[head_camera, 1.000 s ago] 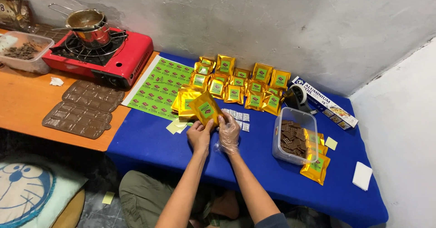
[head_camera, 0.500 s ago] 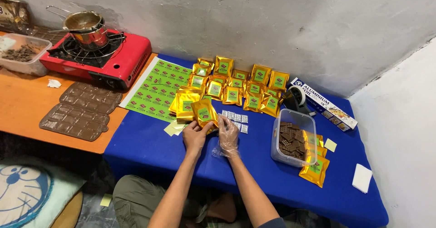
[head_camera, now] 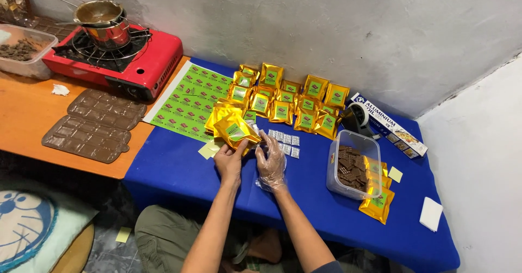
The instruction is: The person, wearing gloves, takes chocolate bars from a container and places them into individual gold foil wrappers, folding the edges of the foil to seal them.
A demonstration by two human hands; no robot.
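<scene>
The left hand (head_camera: 229,161) grips a gold pouch (head_camera: 235,132) above the blue table (head_camera: 179,170), just before the pouch rows (head_camera: 288,102). The gloved right hand (head_camera: 270,161) pinches the pouch's lower edge. A chocolate tub (head_camera: 353,164) sits well right.

Left hand (head_camera: 229,161) covers the lower edge of the gold pouch (head_camera: 235,132); grip detail unclear. Right hand (head_camera: 270,161) sits in a clear plastic glove, fingertips blurred. Small silver packets (head_camera: 286,141) too small to identify. Plastic tub of brown bits (head_camera: 22,50) cut off at the left edge. Cushion (head_camera: 27,227) cropped too.
</scene>
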